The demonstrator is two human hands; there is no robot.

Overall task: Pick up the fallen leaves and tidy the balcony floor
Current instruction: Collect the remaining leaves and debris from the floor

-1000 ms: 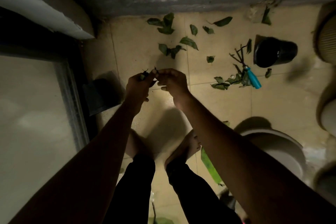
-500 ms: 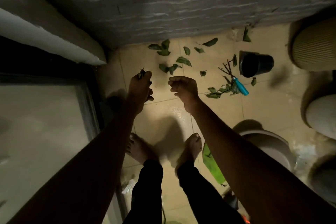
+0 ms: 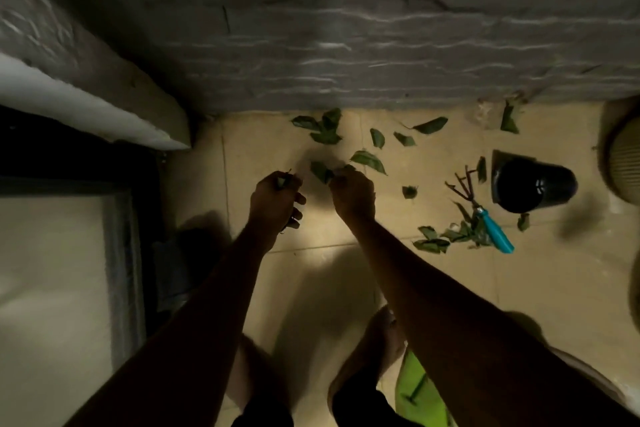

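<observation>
Several green leaves lie scattered on the beige tiled balcony floor (image 3: pixel 398 274) near the grey stone wall. My left hand (image 3: pixel 275 199) grips a small bunch of picked leaves (image 3: pixel 284 180) whose tips stick out above the fist. My right hand (image 3: pixel 353 196) is lowered over a pair of leaves (image 3: pixel 322 172), its curled fingertips at their edge; whether it pinches them I cannot tell. More leaves lie beyond, a cluster by the wall (image 3: pixel 322 130) and one broad leaf (image 3: pixel 369 159). Another pile of leaves (image 3: pixel 446 237) lies to the right.
A black pot (image 3: pixel 535 187) lies tipped on its side at right, beside a small hand rake with a blue handle (image 3: pixel 497 232). A ribbed pot (image 3: pixel 623 163) stands at the far right. A doorway ledge (image 3: pixel 104 118) and glass door fill the left. My bare feet stand below.
My right hand has moved forward and down onto the pair of leaves; half a second ago it hung as a fist apart from them. One second ago both hands were together.
</observation>
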